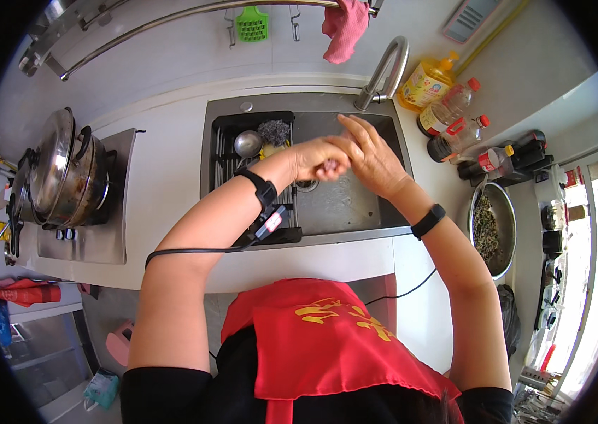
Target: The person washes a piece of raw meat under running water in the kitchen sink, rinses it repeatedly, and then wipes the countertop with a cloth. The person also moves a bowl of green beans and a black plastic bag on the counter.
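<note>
Both my hands are over the stainless steel sink (pixel 339 209), touching each other. My left hand (pixel 323 159) has its fingers curled, and they reach across to the fingers of the other hand; whether something lies inside the curl I cannot tell. My right hand (pixel 376 156) is stretched out, its fingers pointing up and to the left, with no object seen in it. Below and left of them, a black drying rack (pixel 225 183) sits in the sink, with a metal ladle (pixel 248 143) and a steel wool scrubber (pixel 273 132) in it. The steel faucet (pixel 397 63) arches at the back right.
A lidded pot (pixel 73 175) stands on the stove at left. Dish soap (pixel 426 82) and several plastic bottles line the right back, near a metal bowl (pixel 508 233) of dried plant bits. A pink cloth (pixel 344 32) hangs from the rail (pixel 172 24). A black cable (pixel 193 249) crosses my left arm.
</note>
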The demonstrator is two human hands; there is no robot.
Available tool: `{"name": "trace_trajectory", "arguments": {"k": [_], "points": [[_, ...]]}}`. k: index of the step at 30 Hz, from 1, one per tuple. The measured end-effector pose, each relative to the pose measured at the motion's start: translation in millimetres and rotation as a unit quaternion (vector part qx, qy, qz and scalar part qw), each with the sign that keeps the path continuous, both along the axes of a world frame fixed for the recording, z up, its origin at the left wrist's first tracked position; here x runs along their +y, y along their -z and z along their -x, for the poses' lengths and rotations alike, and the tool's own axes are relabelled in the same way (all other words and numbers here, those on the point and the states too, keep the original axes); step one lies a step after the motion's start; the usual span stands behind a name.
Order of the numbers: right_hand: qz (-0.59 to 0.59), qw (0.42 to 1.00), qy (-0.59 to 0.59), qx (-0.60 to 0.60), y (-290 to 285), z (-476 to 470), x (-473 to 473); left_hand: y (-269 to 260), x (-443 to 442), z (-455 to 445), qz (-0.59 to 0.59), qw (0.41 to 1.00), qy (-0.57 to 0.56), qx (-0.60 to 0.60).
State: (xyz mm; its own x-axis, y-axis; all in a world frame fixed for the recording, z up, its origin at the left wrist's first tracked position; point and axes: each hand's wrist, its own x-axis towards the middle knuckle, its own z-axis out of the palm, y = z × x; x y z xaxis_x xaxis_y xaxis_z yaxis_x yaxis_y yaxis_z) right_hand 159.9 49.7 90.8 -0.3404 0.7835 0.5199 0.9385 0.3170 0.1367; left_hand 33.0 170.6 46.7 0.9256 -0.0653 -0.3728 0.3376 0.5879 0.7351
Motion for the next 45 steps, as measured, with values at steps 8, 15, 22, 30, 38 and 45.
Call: {"name": "trace_trajectory", "arguments": {"k": [8,15,22,30,38,45], "points": [[0.073,0.997,-0.006,-0.019,4,-14,5,-16,-11,-5,-0.063,0.988,0.134,0.042],[0.311,0.926,0.213,-0.021,22,-6,23,3,-16,-30,-0.705,0.701,0.031,0.1],[0.321,0.865,0.293,0.252,56,-7,23,13,-10,-29,-0.824,0.564,0.028,0.032],[0.327,0.828,0.228,0.394,79,-13,17,24,-10,-30,-0.874,0.476,0.015,-0.095],[0.05,0.983,0.107,0.142,32,-11,-2,18,3,-12,-0.403,0.901,-0.158,0.024],[0.029,0.974,-0.2,0.099,-10,-17,-6,-7,-44,9,0.159,0.965,0.16,-0.133]]}}
